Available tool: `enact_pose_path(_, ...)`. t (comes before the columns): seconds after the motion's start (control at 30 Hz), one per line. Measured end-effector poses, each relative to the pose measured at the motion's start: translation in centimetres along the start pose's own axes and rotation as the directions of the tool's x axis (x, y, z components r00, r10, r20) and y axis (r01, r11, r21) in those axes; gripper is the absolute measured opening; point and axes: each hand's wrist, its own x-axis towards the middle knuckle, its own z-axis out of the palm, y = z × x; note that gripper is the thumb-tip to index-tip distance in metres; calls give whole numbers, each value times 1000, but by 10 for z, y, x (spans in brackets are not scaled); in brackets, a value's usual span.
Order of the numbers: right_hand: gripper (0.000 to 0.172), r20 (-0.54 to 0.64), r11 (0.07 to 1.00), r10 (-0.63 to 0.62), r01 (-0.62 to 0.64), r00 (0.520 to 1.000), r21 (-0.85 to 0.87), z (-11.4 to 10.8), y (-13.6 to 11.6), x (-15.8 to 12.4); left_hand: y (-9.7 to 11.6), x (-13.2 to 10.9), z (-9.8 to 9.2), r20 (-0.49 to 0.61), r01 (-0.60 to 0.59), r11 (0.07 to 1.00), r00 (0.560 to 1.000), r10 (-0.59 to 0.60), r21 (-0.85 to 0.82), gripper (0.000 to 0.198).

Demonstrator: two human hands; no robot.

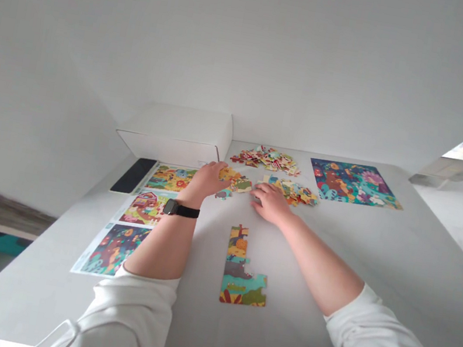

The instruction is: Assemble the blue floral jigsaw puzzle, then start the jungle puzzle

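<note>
Puzzle pieces are worth watching here: that small clump sits between your hands, and your left hand is the nearer one, touching its left edge with the fingers curled forward and down. Can't tell from this angle whether that hand is actually gripping a piece or just pressing on the clump, so I won't guess. Your right hand is open, palm down, with the fingers loosely spread and pointing left toward the clump, and it's resting on the worktop. A second pile sits just beyond that hand to the right, and a stray piece lies just below the clump. Farther out there's a reddish heap, with a blue picture off to its right. Nearer you, an assembled strip lies between your arms, its long axis running away from you and its wider end closest to you. Over on the left, past the smartwatch on your wrist, three picture sheets run along the worktop's edge, next to a black slab that could be a phone or tablet. A white box sits in the far corner.
</note>
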Motion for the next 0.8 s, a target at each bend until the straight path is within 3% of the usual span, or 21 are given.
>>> enact_pose_path(0.13, 34, -2, 1000, 15, -15, 1000, 4, 0, -2, -1, 2, -6, -4, 59, 53, 994, 997, -59, 99, 50)
enact_pose_path(0.37, 34, -44, 999, 32, -32, 999, -1, 1, -2, -2, 37, -10, 17, 62, -137, 991, 989, 136, 11, 58)
enact_pose_path(0.57, 32, -86, 999, 45, -43, 995, 19, -1, 2, -4, 39, -9, 26, 58, -150, 988, 987, 151, -23, 51)
enact_pose_path(0.7, 37, -236, 976, 151, -106, 960, 192, -3, 1, -1, 46, -9, 14, -47, -191, 977, 981, 187, -97, 53)
enact_pose_path(0.8, 40, -302, 860, 350, -176, 887, 479, -5, 1, 2, 61, -11, -1, -144, -295, 939, 952, 272, -179, 54)
